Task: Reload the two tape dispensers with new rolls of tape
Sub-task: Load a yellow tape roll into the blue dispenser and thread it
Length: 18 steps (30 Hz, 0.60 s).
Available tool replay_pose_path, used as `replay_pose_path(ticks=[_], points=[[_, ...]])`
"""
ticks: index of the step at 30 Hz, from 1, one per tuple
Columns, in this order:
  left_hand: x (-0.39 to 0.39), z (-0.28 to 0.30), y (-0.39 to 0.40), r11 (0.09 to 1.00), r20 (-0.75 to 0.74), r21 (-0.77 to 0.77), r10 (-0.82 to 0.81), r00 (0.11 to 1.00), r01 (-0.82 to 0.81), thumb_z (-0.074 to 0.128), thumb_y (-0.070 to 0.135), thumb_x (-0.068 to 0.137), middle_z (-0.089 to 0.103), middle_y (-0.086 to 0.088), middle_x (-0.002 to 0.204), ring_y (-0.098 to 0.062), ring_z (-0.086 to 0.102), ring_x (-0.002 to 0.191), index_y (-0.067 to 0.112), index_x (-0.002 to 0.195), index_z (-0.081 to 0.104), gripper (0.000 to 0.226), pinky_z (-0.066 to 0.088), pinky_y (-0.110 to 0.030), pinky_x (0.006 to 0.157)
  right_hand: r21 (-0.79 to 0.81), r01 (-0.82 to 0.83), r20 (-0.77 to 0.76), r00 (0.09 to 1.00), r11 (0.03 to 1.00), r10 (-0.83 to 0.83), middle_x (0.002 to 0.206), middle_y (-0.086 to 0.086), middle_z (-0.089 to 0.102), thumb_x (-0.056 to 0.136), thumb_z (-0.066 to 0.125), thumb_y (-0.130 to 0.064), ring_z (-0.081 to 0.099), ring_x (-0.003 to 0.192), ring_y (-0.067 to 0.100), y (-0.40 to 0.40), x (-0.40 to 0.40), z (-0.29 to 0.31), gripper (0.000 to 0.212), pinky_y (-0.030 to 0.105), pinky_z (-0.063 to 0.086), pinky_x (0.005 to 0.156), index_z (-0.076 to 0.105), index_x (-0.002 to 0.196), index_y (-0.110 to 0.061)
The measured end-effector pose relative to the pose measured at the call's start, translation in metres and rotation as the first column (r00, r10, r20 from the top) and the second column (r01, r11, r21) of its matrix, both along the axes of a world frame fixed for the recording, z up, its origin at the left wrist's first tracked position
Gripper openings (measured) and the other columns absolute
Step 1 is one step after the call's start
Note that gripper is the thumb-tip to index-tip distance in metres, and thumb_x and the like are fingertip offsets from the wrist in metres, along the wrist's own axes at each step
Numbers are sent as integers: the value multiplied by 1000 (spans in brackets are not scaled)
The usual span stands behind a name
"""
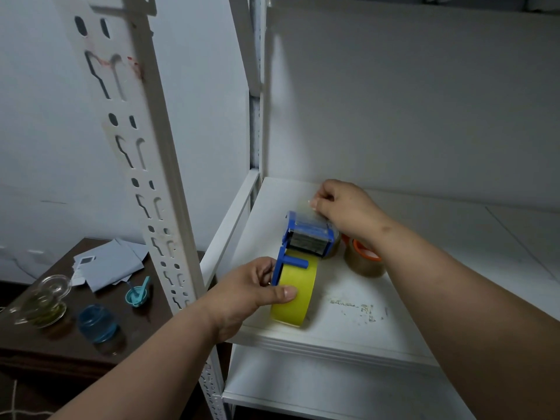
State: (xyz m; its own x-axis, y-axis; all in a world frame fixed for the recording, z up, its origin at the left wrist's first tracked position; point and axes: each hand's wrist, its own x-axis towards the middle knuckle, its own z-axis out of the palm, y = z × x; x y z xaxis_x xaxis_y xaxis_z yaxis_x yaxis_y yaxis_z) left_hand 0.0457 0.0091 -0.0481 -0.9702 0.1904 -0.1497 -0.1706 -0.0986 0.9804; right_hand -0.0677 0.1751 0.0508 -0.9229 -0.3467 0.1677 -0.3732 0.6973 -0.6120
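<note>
A blue plastic hand-held tape dispenser (pixel 306 237) loaded with a wide yellow roll of tape (pixel 295 294) is stood on the white metal shelf (pixel 424 268), near its front left corner. The roll is seated on the blue hub, and a blue peg is seen crossing above it; at the dispenser's head a grey roller or blade bar is framed by the blue housing. The step in hand is judged to be threading: the free end of the tape appears to be drawn up past the head. The left hand (pixel 254 287) is closed around the roll and frame, thumb laid across the yellow face, so the dispenser is steadied. The right hand (pixel 342 207) is pinched shut just above the head, seemingly on a thin, near-clear strip of tape (pixel 306 206), though the strip is faint. Next, the end would need to be pulled taut and pressed onto the cutter.

Just behind the dispenser, partly hidden by the right wrist, a second roll of brownish clear tape on an orange-rimmed holder (pixel 363 259) is standing, likely the other dispenser.
</note>
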Motion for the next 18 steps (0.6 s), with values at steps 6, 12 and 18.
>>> replay_pose_path(ticks=[6, 12, 18], points=[[-1, -4, -5, 998, -30, 4, -60, 998, 60, 73, 6, 74, 69, -23, 116, -26, 66, 102, -5, 121, 59, 51, 52, -36, 89, -70, -2, 146, 989, 998, 12, 67, -12, 56, 85, 66, -19, 49, 61, 2, 2, -2, -9, 21, 20, 34, 52, 55, 67, -22], [3, -5, -7, 997, -49, 13, -70, 996, 71, 71, 6, 76, 70, -19, 117, -25, 66, 104, -3, 123, 59, 49, 51, -36, 91, -367, 100, 321, 947, 925, 25, 65, -3, 57, 87, 62, -8, 50, 39, -6, -2, 2, -25, 21, 8, 36, 37, 59, 69, -18], [6, -4, -10, 996, -44, 13, -86, 995, 87, 71, 3, 79, 67, -24, 119, -29, 64, 106, -3, 124, 58, 48, 51, -39, 96, -449, 139, 391, 919, 882, 54, 84, -3, 64, 86, 56, -17, 56, 71, 13, -4, 4, -19, 14, 27, 43, 66, 67, 77, -20]])
